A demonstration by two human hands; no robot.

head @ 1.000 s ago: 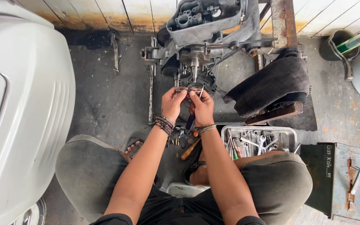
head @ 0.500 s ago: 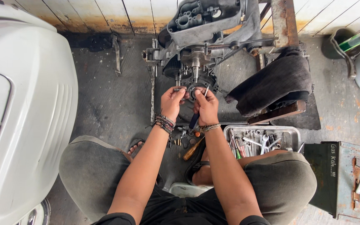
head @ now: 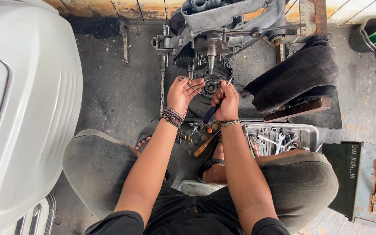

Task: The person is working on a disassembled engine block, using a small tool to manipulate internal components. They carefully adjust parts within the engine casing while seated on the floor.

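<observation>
We hold our left hand (head: 182, 92) half closed, pinching a thin bent metal wire (head: 192, 86) beside the round dark engine hub (head: 209, 87). Our right hand (head: 225, 101) is closed around a dark-handled slim metal tool (head: 216, 105), its tip at the hub. A metal tray of wrenches (head: 279, 135) lies near on the floor.

A round dark metal engine hub (head: 209, 87) sits upright below the grey engine casing (head: 223, 21); a thin metal tool (head: 229, 81) rests at its rim.

Single head-worn view, looking steeply down from above the squatting person. Faces forward toward the engine (head: 223, 30) by the plank wall (head: 109, 6). Forearms and knees near, floor (head: 118, 87) farther off.
</observation>
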